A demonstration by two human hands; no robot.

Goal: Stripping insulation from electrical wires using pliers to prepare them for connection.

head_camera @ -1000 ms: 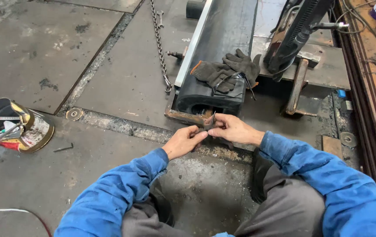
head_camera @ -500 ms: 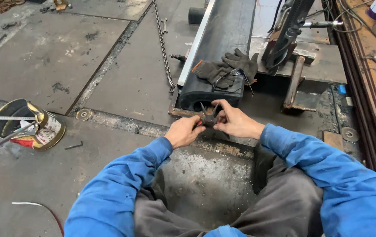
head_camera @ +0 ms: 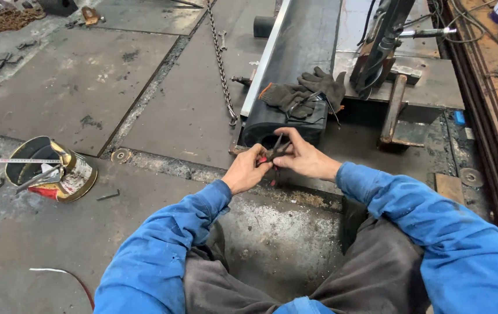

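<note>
Both hands meet in front of my knees over the steel floor. My left hand and my right hand together grip a small dark hand tool with thin red-tipped handles, like pliers; what its jaws hold is hidden by my fingers. Just beyond the hands lies the end of a long black steel beam. A pair of dark work gloves rests on top of that beam. My blue sleeves and grey trousers fill the foreground.
A tipped metal can holding tools lies at the left, with a tape-measure blade across it. A chain runs up the floor. A rusty stand and dark clamp sit at the right, near a cluttered bench edge.
My hands have lifted slightly from the beam's rusty foot and now hold the tool up between them. The view has tilted, showing more floor at the top left.
</note>
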